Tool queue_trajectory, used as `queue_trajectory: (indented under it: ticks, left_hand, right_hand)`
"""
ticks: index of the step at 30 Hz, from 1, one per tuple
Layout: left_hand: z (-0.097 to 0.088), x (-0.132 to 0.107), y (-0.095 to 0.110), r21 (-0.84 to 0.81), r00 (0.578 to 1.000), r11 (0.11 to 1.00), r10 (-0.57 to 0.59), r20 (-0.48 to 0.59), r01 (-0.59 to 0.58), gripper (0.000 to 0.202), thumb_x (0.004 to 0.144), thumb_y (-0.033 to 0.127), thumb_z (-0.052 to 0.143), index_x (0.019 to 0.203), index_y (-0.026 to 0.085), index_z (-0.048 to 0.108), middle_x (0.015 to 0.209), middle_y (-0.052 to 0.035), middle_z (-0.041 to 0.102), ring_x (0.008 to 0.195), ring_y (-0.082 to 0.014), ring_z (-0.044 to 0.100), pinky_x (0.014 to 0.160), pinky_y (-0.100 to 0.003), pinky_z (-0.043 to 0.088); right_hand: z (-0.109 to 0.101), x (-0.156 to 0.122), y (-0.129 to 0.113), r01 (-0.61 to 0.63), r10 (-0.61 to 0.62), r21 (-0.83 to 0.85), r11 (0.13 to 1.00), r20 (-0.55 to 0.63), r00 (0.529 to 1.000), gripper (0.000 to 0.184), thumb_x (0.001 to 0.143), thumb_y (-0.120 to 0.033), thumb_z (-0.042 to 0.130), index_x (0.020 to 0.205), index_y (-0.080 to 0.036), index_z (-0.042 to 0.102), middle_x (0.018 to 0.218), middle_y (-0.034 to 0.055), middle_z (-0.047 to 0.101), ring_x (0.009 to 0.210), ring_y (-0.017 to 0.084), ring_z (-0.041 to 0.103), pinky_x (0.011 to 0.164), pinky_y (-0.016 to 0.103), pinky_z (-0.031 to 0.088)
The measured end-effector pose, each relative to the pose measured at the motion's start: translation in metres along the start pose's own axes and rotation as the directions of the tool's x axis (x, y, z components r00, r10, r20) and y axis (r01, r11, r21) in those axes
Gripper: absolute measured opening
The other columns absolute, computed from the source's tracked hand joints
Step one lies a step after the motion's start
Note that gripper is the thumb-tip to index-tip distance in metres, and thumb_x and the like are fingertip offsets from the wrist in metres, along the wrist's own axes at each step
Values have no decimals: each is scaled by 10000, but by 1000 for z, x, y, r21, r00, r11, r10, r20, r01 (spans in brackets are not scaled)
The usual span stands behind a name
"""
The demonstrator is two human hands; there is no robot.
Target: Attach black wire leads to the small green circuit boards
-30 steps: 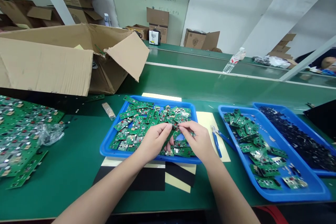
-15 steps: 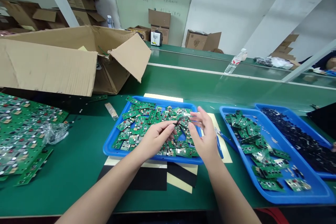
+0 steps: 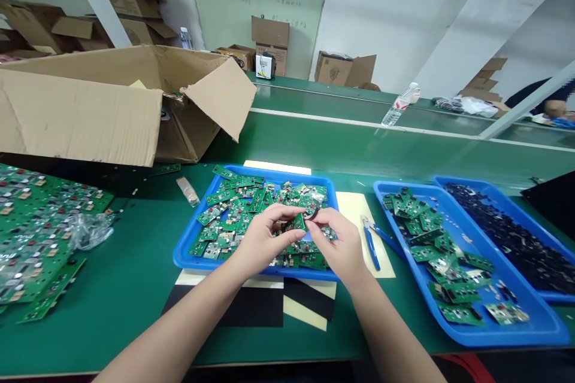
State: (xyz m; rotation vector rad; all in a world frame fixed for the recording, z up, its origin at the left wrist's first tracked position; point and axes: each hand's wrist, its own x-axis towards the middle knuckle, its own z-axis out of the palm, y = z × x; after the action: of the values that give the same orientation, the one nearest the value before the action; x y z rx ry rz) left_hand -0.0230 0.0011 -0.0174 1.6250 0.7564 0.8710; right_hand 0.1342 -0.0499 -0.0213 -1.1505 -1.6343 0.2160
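Observation:
My left hand (image 3: pixel 263 238) is closed, its thumb and fingers holding a small green circuit board (image 3: pixel 297 222) by its edges. My right hand (image 3: pixel 340 244) pinches a short, curved black strip (image 3: pixel 313 212) at the board's right end; the exact kind of strip is too small to make out. Both hands meet above a blue tray (image 3: pixel 182 258) heaped with loose green circuit boards (image 3: pixel 233 215). Fingers hide part of the held board and the boards below it.
Blue-handled cutters (image 3: pixel 371 246) lie on yellow paper (image 3: pixel 353 202) to the right. Beyond them are a second blue tray (image 3: pixel 449 324) of boards and one of black parts (image 3: pixel 507 230). Board panels (image 3: pixel 40 227) and a large carton (image 3: pixel 81 122) stand left. A bottle (image 3: pixel 399 106) is behind.
My right hand, open with spread fingers before, has moved left and closed on the black strip. My left hand stays in nearly the same place, and the cutters show more fully.

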Motion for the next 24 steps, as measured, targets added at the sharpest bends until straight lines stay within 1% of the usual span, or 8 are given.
queue_trajectory:
  ticks: [4,7,9,11,13,15,19,24]
  left_hand:
    - [0,0,-1,5,999,1000,28,-31,-28,299,736,289,685,1022,200,672,924,-53,587,861,-189,593,724,-310,503]
    - [-2,2,-2,65,993,993,104,-57,-101,300,756,287,675,1043,200,668,917,-55,598,825,-176,593,695,-298,508]
    - [-4,2,-3,164,973,967,210,-95,-193,291,776,260,659,1062,205,663,917,-56,616,842,-175,593,731,-305,510]
    - [-6,3,-3,285,936,914,332,-114,-289,287,793,219,643,1079,217,656,932,-54,633,887,-178,595,792,-319,509]
    - [-8,3,-2,380,898,849,429,-95,-366,299,800,185,635,1096,226,645,969,-56,642,933,-183,602,831,-331,511]
    - [-8,2,-2,439,866,793,495,-62,-422,310,811,161,620,1114,228,628,1010,-63,642,963,-185,611,835,-333,523]
    - [-8,1,-2,508,805,692,593,6,-513,311,838,122,576,1133,218,598,1051,-73,642,990,-177,620,838,-325,538]
    - [-9,2,-5,657,727,526,684,51,-541,303,845,108,563,1124,220,596,1054,-78,637,984,-185,622,877,-372,531]
  right_hand:
    - [0,-1,3,161,-162,-40,986,-20,987,131,841,-85,528,841,-191,605,807,63,656,780,175,635,689,313,533]
    - [0,-2,4,166,-166,-20,986,36,986,195,842,-69,505,944,-197,611,845,67,660,800,174,631,698,313,534]
    - [1,-4,3,55,-60,54,997,105,993,266,845,-82,483,1056,-205,589,896,64,660,808,166,629,720,318,534]
    - [4,-6,2,-146,116,176,974,172,978,325,846,-127,485,1153,-212,546,939,62,655,815,161,632,734,321,541]
    - [8,-6,2,-368,304,325,871,232,924,262,855,-220,505,1111,-204,561,893,52,655,766,157,642,698,309,554]
    - [10,-6,2,-534,437,454,714,306,845,204,864,-358,512,938,-190,601,771,31,647,662,150,642,624,293,556]
    - [11,-1,4,-666,511,552,501,432,743,417,800,-584,530,720,-178,579,595,-3,606,498,124,600,512,264,524]
    - [6,2,1,-724,504,548,420,522,688,368,709,-514,688,663,-173,556,600,-9,639,521,116,615,527,249,521]
